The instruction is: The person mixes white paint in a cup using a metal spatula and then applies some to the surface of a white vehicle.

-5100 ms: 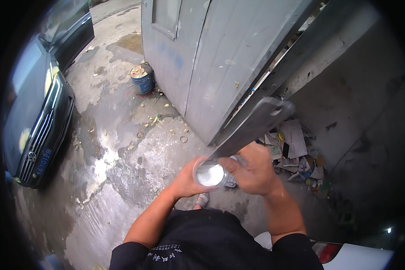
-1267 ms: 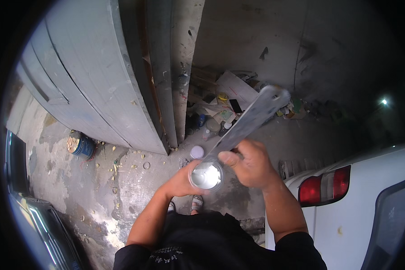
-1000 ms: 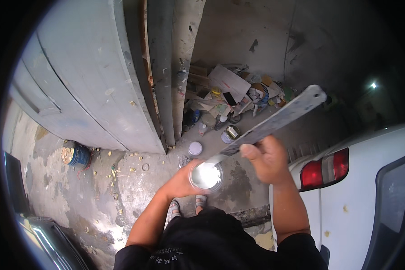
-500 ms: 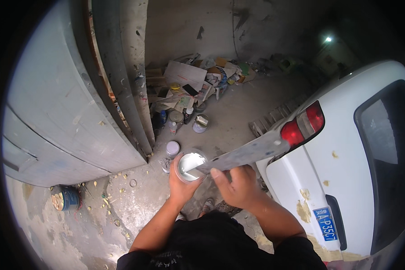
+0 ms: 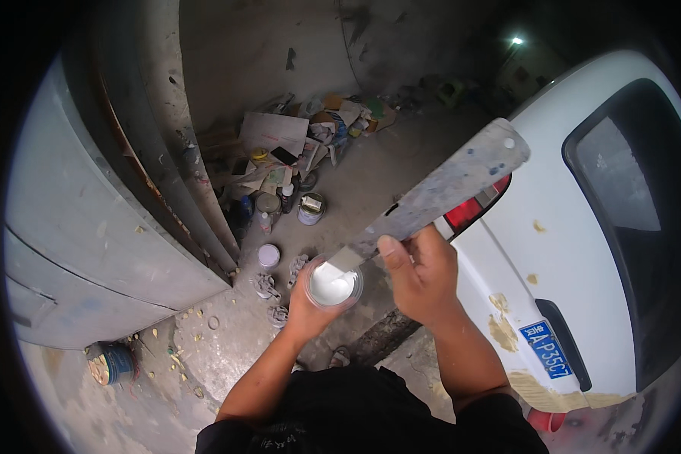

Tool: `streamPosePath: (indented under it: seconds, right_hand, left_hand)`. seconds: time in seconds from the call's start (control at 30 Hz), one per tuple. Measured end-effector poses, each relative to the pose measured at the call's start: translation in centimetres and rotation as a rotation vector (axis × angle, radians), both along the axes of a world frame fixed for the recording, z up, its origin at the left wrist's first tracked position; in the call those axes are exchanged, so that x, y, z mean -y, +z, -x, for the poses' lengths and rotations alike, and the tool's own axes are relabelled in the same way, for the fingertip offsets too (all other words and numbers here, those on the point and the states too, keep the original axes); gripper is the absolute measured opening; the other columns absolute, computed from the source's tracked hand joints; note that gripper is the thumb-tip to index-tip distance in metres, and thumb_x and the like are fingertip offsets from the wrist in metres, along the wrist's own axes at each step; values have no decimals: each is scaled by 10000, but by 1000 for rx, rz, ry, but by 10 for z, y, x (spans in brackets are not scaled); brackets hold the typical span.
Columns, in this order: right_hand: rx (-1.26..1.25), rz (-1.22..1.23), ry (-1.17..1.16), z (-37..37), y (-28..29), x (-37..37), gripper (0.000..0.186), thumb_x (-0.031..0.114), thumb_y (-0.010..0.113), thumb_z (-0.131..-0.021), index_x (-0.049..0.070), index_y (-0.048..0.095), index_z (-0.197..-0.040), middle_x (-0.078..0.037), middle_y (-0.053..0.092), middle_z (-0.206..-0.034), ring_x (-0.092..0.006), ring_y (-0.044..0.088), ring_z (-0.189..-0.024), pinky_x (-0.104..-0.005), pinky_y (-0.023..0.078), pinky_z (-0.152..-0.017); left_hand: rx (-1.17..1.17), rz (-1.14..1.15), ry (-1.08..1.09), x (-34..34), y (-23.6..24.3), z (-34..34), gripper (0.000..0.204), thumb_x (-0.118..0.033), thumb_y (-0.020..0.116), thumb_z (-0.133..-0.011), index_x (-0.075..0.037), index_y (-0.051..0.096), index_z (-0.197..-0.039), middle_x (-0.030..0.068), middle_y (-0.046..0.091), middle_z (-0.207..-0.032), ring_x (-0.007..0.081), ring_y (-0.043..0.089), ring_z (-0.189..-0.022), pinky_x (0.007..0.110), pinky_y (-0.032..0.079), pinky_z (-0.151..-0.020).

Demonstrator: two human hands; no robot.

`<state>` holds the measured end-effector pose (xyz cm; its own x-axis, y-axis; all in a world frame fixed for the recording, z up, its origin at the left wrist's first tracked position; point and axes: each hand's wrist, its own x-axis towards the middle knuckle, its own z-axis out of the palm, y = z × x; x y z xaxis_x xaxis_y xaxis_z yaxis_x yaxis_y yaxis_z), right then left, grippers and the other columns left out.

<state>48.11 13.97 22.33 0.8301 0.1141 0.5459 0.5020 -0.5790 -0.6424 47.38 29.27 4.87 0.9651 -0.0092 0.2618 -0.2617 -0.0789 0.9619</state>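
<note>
My left hand (image 5: 307, 310) is closed round a clear plastic cup (image 5: 328, 301) of white liquid. My right hand (image 5: 424, 284) grips a long flat grey stick (image 5: 461, 174), spattered with paint and pierced by a hole at its top; the thumb lies along its edge. The stick slants up to the right, and its white-coated lower end is over or in the cup. Behind the stick stands a white vehicle (image 5: 594, 303) with a red tail light and patches of beige filler.
A grey metal door (image 5: 98, 242) is on my left, a blue bucket (image 5: 110, 363) at its foot. Paint cans (image 5: 311, 212), bottles and a lidded tub (image 5: 268, 256) stand on the concrete floor, a heap of cardboard and scrap (image 5: 272, 136) behind them. A red bucket (image 5: 546, 422) sits below the vehicle.
My view has swung right from the dark car toward the white vehicle. The stick's angle over the cup has shifted, and my right hand has risen since half a second ago.
</note>
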Motion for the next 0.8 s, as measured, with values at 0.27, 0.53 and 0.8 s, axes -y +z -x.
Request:
streamPosePath:
  seconds: [0.27, 0.53, 0.8]
  right_hand:
    - [-68, -13, 88, 24, 1, 46, 159, 134, 615, -899, -3, 549, -943, -164, 585, -772, -359, 587, -654, -402, 484, -601]
    - [-169, 6, 54, 32, 0, 88, 195, 114, 630, -866, -26, 494, -876, -211, 597, -854, -374, 619, -730, -439, 491, -625]
    - [-95, 58, 138, 42, -5, 114, 177, 136, 617, -888, 2, 502, -902, -190, 573, -824, -389, 588, -710, -441, 467, -613]
  left_hand:
    - [67, -25, 6, 29, -3, 11, 828, -159, 878, -633, 15, 426, -1305, 149, 556, -1224, 242, 570, -1110, 368, 454, -974]
    - [60, -51, -35, 58, -4, 18, 845, -143, 888, -596, 23, 424, -1281, 154, 548, -1211, 238, 564, -1091, 368, 451, -951]
    - [67, -102, -153, 82, 10, 21, 860, -130, 895, -578, 8, 436, -1292, 148, 552, -1230, 239, 556, -1125, 369, 448, -972]
